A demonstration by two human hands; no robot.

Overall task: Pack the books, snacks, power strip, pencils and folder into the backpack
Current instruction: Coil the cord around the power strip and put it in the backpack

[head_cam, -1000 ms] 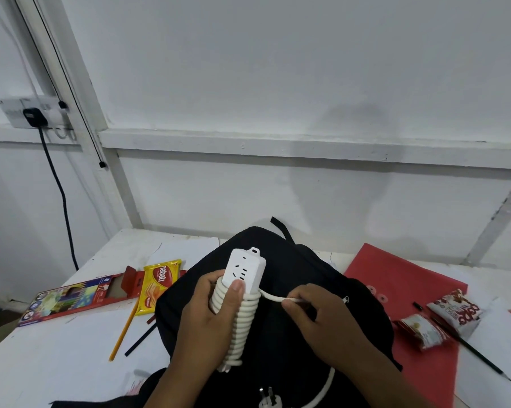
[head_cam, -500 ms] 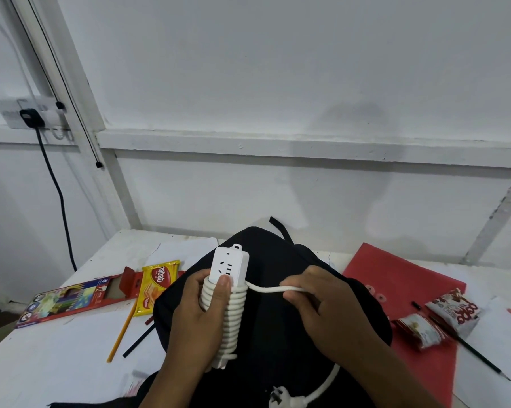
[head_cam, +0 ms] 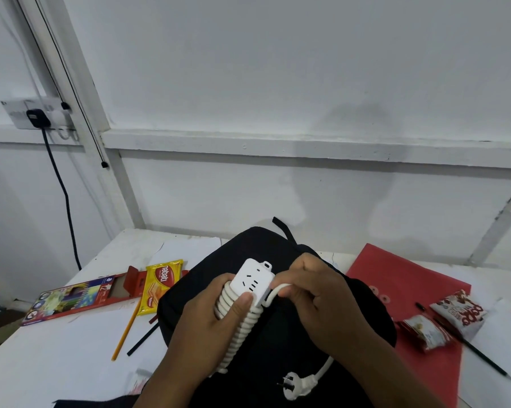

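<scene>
Now the left hand (head_cam: 219, 319) grips the coiled white power strip (head_cam: 250, 282) above the black backpack (head_cam: 278, 334) — the right hand (head_cam: 322, 295) pinches its cord (head_cam: 278, 291); best keep each wrap snug — plug (head_cam: 300, 384) tucked last

Single view only — head-worn wide-angle camera, looking forward and down from wearer's position. Facing white wall (head_cam: 278, 83) behind counter (head_cam: 57, 357); wall fills upper half of frame, counter lower half. Close range — both forearms enter from bottom edge, left hand (head_cam: 216, 325) and right hand (head_cam: 322, 298) near frame centre-bottom. Wide lens bends straight edges at frame sides. No second view, no overlap.
</scene>
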